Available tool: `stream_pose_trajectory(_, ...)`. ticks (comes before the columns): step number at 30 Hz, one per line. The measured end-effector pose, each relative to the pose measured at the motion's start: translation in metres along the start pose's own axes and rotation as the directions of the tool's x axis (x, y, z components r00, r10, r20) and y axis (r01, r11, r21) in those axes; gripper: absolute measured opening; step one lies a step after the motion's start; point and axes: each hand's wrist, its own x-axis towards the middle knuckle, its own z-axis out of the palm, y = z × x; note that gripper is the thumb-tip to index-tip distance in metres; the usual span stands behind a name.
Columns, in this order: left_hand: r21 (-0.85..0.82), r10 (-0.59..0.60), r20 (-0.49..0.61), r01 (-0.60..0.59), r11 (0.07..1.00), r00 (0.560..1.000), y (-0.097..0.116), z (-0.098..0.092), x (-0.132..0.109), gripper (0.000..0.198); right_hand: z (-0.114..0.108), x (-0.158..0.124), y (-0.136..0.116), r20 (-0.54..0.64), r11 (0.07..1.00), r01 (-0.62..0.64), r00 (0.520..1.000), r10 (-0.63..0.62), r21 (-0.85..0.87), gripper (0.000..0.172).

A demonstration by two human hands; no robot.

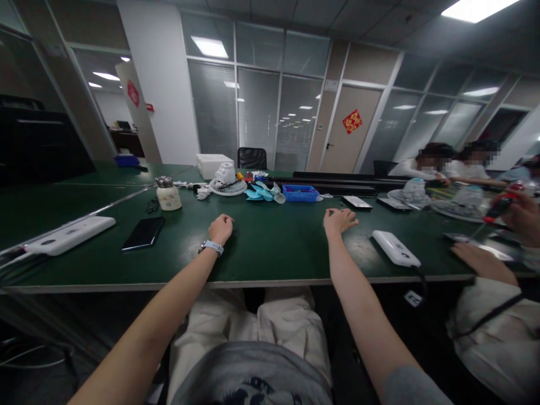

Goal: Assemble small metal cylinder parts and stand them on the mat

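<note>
My left hand [220,229], with a light-banded watch [212,246] at the wrist, rests on the green table with its fingers curled in. Nothing shows in it. To its left lie a black smartphone [144,233] and a cream patterned bottle [168,194]. My right hand [340,219] is over the table with its fingers apart, holding nothing. Beyond the hands sit a small white fan [226,183], light-blue fan blades [259,192] and a blue plastic tray [300,194] with small items inside. A white device [395,248] with a cable lies right of my right hand.
At right, a co-worker's hand [523,216] holds a red-and-black screwdriver [498,209]. Further people sit beyond, near more fan parts [415,194]. A white box [214,166] stands behind the fan. Another white device [70,235] lies at far left. The table's front edge [270,284] crosses above my lap.
</note>
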Motion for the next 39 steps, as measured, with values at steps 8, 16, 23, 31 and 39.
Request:
stream_pose_trajectory(8, -0.002, 0.008, 0.000, -0.008, 1.000, 1.000, -0.001, 0.001, 0.002, 0.029, -0.003, 0.001, -0.003, -0.041, 0.998, -0.066, 0.997, 0.065, -0.009, 0.025)
stream_pose_trajectory(16, -0.013, 0.006, 0.007, -0.006, 1.000, 1.000, 0.001, -0.001, 0.000, 0.028, -0.002, 0.002, 0.001, 0.032, 0.994, -0.110, 0.993, 0.111, -0.029, 0.023)
stream_pose_trajectory(23, -0.010, -0.008, 0.012, 0.008, 1.000, 1.000, 0.002, -0.002, -0.001, 0.028, -0.003, 0.001, 0.000, -0.026, 0.994, -0.114, 0.993, 0.113, -0.005, 0.025)
stream_pose_trajectory(31, 0.000, 0.000, 0.013, 0.000, 1.000, 1.000, 0.003, -0.003, -0.002, 0.029, -0.009, -0.002, -0.002, 0.040, 0.991, -0.123, 0.991, 0.125, -0.051, 0.027)
stream_pose_trajectory(39, 0.001, 0.006, 0.014, -0.006, 1.000, 1.000, 0.002, -0.002, -0.001, 0.029, -0.006, -0.002, -0.001, -0.035, 0.943, -0.293, 0.953, 0.302, 0.157, 0.034)
